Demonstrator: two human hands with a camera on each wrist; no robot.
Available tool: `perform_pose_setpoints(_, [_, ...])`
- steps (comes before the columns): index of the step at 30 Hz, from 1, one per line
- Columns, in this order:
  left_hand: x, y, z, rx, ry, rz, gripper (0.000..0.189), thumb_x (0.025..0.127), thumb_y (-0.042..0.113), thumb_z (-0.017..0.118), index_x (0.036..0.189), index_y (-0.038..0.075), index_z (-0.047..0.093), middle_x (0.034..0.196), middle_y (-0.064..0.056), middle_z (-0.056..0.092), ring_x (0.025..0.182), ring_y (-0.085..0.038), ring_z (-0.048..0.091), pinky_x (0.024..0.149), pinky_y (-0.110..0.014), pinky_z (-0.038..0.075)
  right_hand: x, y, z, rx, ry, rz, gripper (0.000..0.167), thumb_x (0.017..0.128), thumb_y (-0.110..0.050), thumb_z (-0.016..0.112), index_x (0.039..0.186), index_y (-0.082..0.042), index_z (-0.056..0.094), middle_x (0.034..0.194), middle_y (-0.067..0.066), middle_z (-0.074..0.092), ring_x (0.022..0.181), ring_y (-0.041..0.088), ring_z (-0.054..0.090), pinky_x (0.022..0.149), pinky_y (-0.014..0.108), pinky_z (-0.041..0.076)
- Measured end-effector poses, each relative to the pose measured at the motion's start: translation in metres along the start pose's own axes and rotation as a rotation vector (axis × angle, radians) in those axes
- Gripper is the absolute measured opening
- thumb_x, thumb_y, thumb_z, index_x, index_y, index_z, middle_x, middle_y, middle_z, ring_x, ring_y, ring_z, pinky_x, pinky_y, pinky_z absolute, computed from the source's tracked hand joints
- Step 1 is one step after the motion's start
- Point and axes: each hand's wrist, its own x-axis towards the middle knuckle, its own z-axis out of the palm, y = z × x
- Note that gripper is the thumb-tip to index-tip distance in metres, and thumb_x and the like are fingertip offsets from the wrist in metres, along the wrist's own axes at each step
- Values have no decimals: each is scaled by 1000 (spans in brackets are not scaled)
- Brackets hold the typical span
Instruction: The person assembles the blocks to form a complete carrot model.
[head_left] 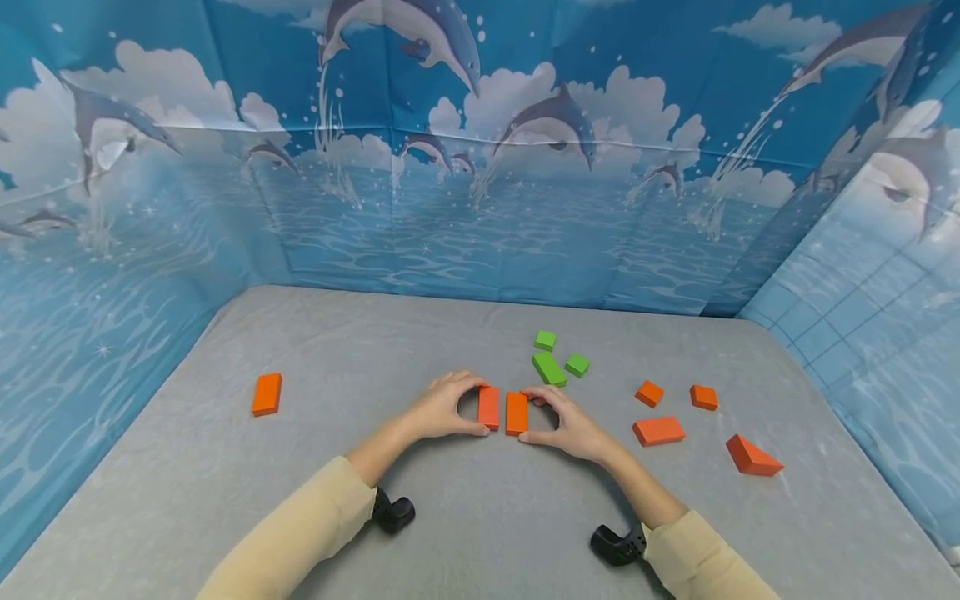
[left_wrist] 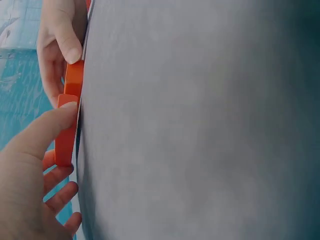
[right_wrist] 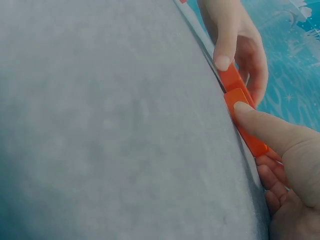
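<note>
Left hand (head_left: 452, 406): spread to block length, a red-orange block (head_left: 488, 408) pinched lengthwise between thumb at the near end and fingertips at the far end. Right hand (head_left: 567, 423): same grip, an orange block (head_left: 517, 414) held. Both blocks are kept parallel between the hands, a narrow gap seen from the head view. Just beyond the right hand, three green pieces are grouped: a long block (head_left: 549, 369), a cube (head_left: 545, 340) and a second cube (head_left: 577, 365). Right of the right hand, two small orange blocks (head_left: 649, 393), a flat red-orange block (head_left: 658, 431) and, farthest out, a red-orange wedge (head_left: 753, 457) are spread. Well left of the left hand, a lone orange block (head_left: 266, 394) is placed. All laid on a grey-covered table (head_left: 495, 533), backed by a dolphin-printed curtain (head_left: 465, 242).
</note>
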Motion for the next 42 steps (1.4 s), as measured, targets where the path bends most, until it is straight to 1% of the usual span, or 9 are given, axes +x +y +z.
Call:
perform_pose_setpoints(5, [4,1,6,14,-11,10,64,72,40,75,126,14,52,127,-5,51,120,-25,41,99,-49,27,0,-2,-1,9,-1,-5,64,75,-25,75,129,-5,48,123,11,49,109,24,47,95,47,35])
perform_pose_setpoints(15, [3,2,6,1,-29,0,67,72,41,75,128,14,51,131,-4,48,121,-24,38,101,-49,24,1,-1,-1,21,-11,21,64,76,-27,75,129,-5,47,123,11,48,110,25,46,96,48,34])
perform_pose_setpoints(23, [4,0,9,18,-19,-1,69,71,45,75,127,15,51,130,-3,49,119,-23,39,100,-48,25,1,0,0,21,-12,21,63,77,-28,74,129,-6,47,123,11,48,110,26,46,96,48,34])
perform_pose_setpoints(30, [2,0,7,-22,-22,-3,74,69,45,76,131,15,48,130,-3,48,122,-24,38,101,-50,23,2,1,0,29,-11,7,64,76,-27,74,129,-5,47,124,12,48,110,26,46,95,48,34])
perform_pose_setpoints(33, [-2,-2,1,-55,8,15,78,69,44,77,133,13,46,130,-3,49,122,-25,38,101,-51,23,2,1,0,31,-12,7,64,76,-27,75,129,-5,47,124,11,48,110,25,46,96,48,34])
perform_pose_setpoints(35, [-7,-7,-5,-59,61,43,78,69,44,77,132,10,46,128,-5,50,120,-26,40,98,-52,25,2,1,1,33,-12,10,64,76,-25,75,129,-6,47,124,10,48,111,25,46,96,47,34])
perform_pose_setpoints(37, [-14,-13,-16,-64,112,48,77,70,42,76,132,8,47,129,-7,50,119,-28,41,97,-53,26,1,0,1,34,-9,10,63,76,-22,75,130,-5,47,125,11,48,111,25,45,96,48,33])
perform_pose_setpoints(40, [-29,-24,-38,-58,172,4,74,72,40,76,132,7,47,130,-10,49,119,-31,40,97,-56,25,-1,-11,-1,32,-5,2,61,76,-15,74,129,-1,46,123,15,48,110,30,45,95,49,33])
perform_pose_setpoints(42, [-41,-32,-53,-52,187,-59,74,73,37,75,134,8,45,132,-11,47,121,-33,37,98,-58,21,-3,-22,-4,37,-4,3,61,76,-10,74,128,3,45,123,18,48,110,33,45,95,51,32])
